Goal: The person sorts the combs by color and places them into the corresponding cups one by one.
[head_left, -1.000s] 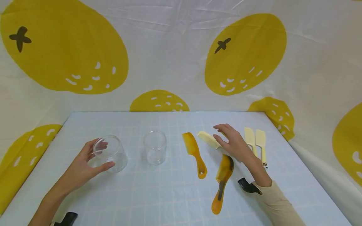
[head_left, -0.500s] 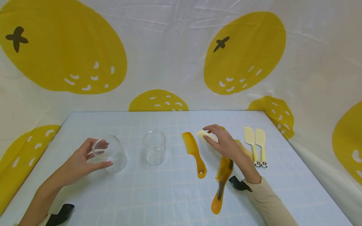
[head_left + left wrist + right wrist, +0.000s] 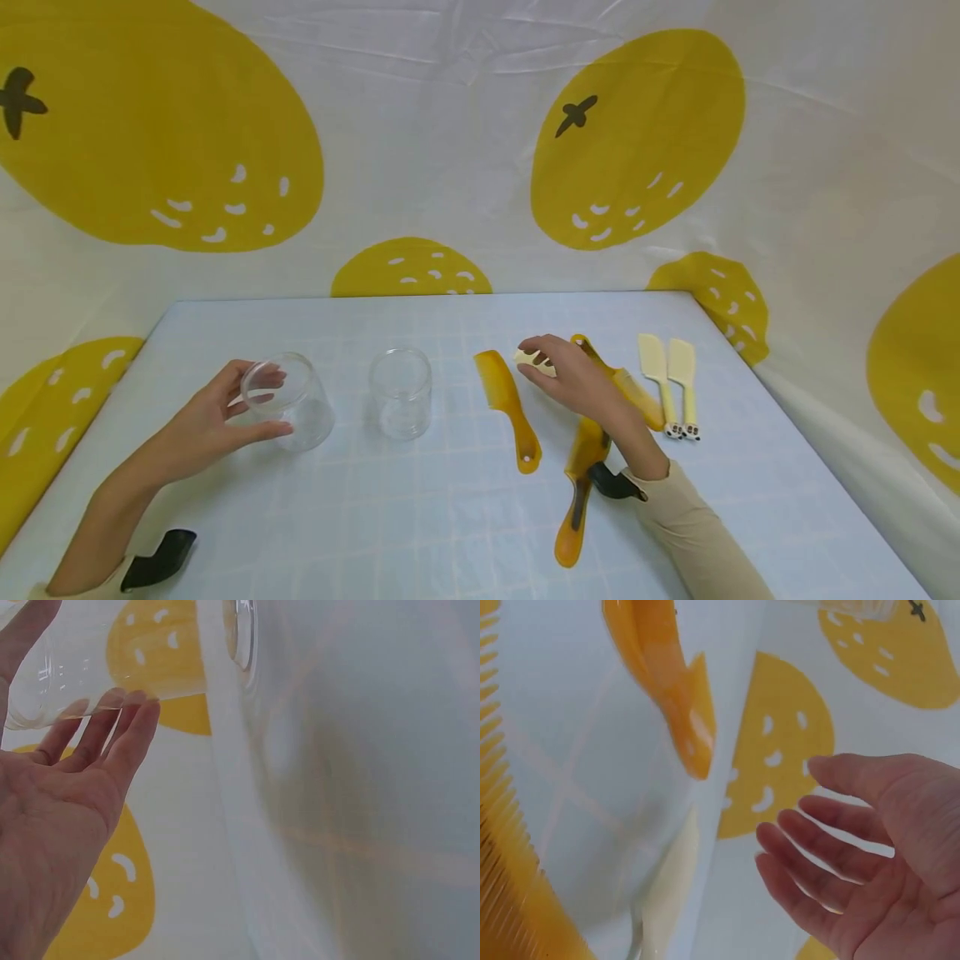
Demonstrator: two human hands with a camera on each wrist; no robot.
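My left hand (image 3: 197, 429) holds a clear glass cup (image 3: 311, 421), with the thumb on its near side and fingers round the far side. In the left wrist view the fingertips lie along the wall of the glass (image 3: 75, 675). My right hand (image 3: 573, 379) hovers, fingers spread and slightly bent, over a cream-coloured blade (image 3: 525, 360) lying on the table. In the right wrist view nothing is between its fingers, and the cream blade (image 3: 671, 889) lies beyond them. The hand hides the rest of that piece in the head view.
A second clear glass cup (image 3: 401, 408) stands mid-table. Amber combs lie around the right hand: one to its left (image 3: 506, 396), another comb nearer me (image 3: 573, 525) and one partly behind the hand (image 3: 637, 396). Two cream spatulas (image 3: 667, 383) with animal-face handle ends lie at right.
My right hand has moved left until it covers most of the cream piece, exposing the comb behind it and both spatulas. My left hand stays on its glass cup.
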